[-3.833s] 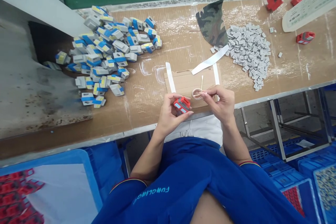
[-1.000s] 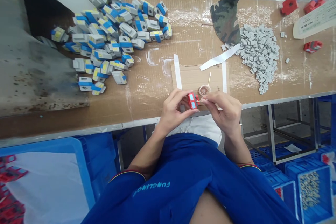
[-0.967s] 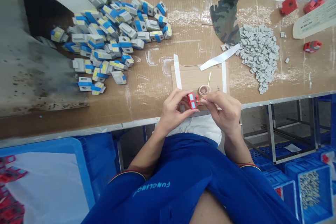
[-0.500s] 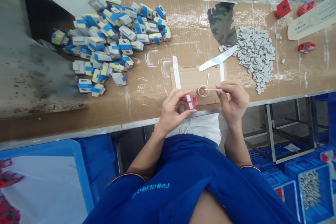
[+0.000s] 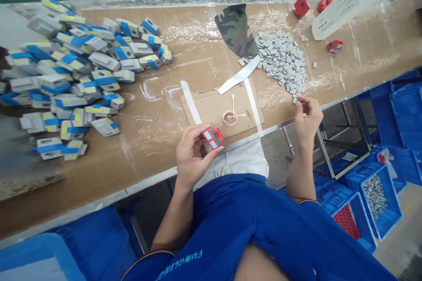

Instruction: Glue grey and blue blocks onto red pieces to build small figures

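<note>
My left hand (image 5: 194, 153) grips a red toy vehicle (image 5: 212, 138) with light blue windows and a dark grey strip, just in front of the cardboard sheet's near edge. My right hand (image 5: 307, 118) has its thumb and forefinger pinched on a small grey piece (image 5: 295, 100) at the near tip of a pile of such pieces (image 5: 281, 59). On the cardboard sheet (image 5: 211, 105), taped down with white strips, stands a small round cup (image 5: 224, 121). One cotton swab (image 5: 239, 115) leans in the cup, and a second swab (image 5: 233, 102) rests by its far side.
A large heap of grey blocks with blue and yellow bands (image 5: 75, 66) covers the table's left. Camouflage cloth (image 5: 237, 30) lies beside the grey pile. A white bottle (image 5: 346, 4) and red toy parts (image 5: 301, 5) are at back right. Blue crates (image 5: 382, 202) stand below.
My right hand has let go of the cotton swab, leaving it in the cup, and moved right to the grey pile. My left hand still holds the toy vehicle. The view has swung right.
</note>
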`<state>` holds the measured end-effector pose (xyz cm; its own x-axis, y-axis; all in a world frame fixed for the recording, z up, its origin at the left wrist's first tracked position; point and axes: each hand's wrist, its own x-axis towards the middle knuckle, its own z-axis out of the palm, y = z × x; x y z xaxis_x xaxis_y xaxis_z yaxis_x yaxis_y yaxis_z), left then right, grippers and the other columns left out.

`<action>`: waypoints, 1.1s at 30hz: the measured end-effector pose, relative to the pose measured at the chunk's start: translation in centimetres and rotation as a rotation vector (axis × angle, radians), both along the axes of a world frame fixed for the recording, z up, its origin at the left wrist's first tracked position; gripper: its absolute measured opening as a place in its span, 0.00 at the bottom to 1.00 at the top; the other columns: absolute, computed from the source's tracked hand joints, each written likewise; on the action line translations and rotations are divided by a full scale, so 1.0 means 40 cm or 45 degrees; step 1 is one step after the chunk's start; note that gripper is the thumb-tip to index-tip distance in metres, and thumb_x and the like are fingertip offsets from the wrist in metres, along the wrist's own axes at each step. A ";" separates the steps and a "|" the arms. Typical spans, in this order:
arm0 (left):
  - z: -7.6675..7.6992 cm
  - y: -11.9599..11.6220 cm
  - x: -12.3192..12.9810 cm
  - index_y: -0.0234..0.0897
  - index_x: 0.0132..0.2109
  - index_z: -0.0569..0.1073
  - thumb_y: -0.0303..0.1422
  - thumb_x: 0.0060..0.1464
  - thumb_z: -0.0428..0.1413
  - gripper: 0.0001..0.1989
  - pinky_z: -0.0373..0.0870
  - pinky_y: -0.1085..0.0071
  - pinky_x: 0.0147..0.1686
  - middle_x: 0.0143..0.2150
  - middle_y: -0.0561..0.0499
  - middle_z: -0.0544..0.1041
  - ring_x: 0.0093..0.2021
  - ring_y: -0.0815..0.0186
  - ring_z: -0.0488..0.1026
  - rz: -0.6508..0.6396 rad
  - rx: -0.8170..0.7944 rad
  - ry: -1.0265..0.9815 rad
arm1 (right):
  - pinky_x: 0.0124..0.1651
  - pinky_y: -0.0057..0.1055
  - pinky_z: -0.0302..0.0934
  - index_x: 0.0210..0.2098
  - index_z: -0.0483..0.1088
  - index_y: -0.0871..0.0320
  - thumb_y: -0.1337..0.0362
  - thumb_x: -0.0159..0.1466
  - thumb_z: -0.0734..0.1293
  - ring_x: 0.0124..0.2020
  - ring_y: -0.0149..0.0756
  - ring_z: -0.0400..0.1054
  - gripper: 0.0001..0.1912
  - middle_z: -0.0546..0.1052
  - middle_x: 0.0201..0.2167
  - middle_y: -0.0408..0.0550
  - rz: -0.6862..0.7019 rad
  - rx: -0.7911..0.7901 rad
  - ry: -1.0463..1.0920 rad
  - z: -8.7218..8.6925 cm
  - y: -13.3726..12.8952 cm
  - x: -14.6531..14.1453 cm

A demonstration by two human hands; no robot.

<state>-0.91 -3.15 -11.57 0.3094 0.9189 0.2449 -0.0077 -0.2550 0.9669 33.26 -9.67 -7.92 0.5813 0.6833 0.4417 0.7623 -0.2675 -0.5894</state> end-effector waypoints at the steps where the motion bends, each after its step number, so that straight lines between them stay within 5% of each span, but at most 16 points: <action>1: -0.002 -0.001 -0.001 0.43 0.61 0.78 0.38 0.55 0.75 0.29 0.88 0.65 0.48 0.55 0.45 0.75 0.52 0.59 0.82 0.005 0.011 -0.005 | 0.40 0.35 0.72 0.44 0.80 0.57 0.52 0.72 0.68 0.37 0.38 0.77 0.15 0.83 0.39 0.51 -0.037 -0.026 0.010 -0.003 -0.015 0.034; 5: -0.011 -0.005 -0.003 0.45 0.64 0.77 0.35 0.55 0.75 0.31 0.87 0.66 0.52 0.58 0.45 0.76 0.56 0.60 0.82 0.005 0.031 -0.070 | 0.39 0.36 0.72 0.40 0.80 0.58 0.55 0.66 0.70 0.35 0.39 0.77 0.13 0.83 0.38 0.52 -0.010 -0.136 0.093 -0.011 -0.040 0.097; 15: -0.017 -0.008 -0.005 0.43 0.63 0.76 0.36 0.56 0.74 0.30 0.87 0.66 0.52 0.58 0.44 0.76 0.54 0.60 0.83 -0.016 -0.055 -0.033 | 0.45 0.41 0.72 0.41 0.83 0.58 0.64 0.65 0.72 0.31 0.39 0.73 0.08 0.81 0.38 0.53 0.081 -0.515 -0.039 0.038 -0.007 0.073; 24: -0.014 -0.008 -0.003 0.44 0.64 0.76 0.33 0.56 0.73 0.30 0.87 0.67 0.52 0.59 0.44 0.76 0.56 0.60 0.82 -0.050 -0.006 -0.050 | 0.50 0.47 0.70 0.46 0.80 0.60 0.70 0.66 0.65 0.43 0.52 0.76 0.13 0.82 0.44 0.62 0.058 -0.777 -0.370 0.033 0.011 0.081; 28: -0.011 -0.007 -0.001 0.44 0.66 0.76 0.33 0.57 0.73 0.31 0.87 0.66 0.52 0.59 0.43 0.76 0.56 0.59 0.82 -0.073 0.029 -0.056 | 0.49 0.48 0.71 0.44 0.81 0.59 0.68 0.66 0.66 0.41 0.51 0.76 0.12 0.82 0.42 0.60 0.075 -0.678 -0.328 0.031 -0.001 0.093; 33: -0.010 -0.007 0.001 0.44 0.66 0.75 0.37 0.58 0.73 0.31 0.86 0.67 0.51 0.59 0.42 0.77 0.55 0.60 0.82 -0.085 0.059 -0.025 | 0.42 0.40 0.75 0.42 0.83 0.55 0.62 0.67 0.72 0.37 0.40 0.77 0.07 0.82 0.38 0.50 0.175 -0.193 0.159 0.072 -0.042 0.010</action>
<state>-0.86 -3.42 -11.99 0.3640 0.8839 0.2935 -0.0450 -0.2981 0.9535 33.65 -11.34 -5.02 0.5217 0.8131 0.2583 0.7214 -0.2588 -0.6423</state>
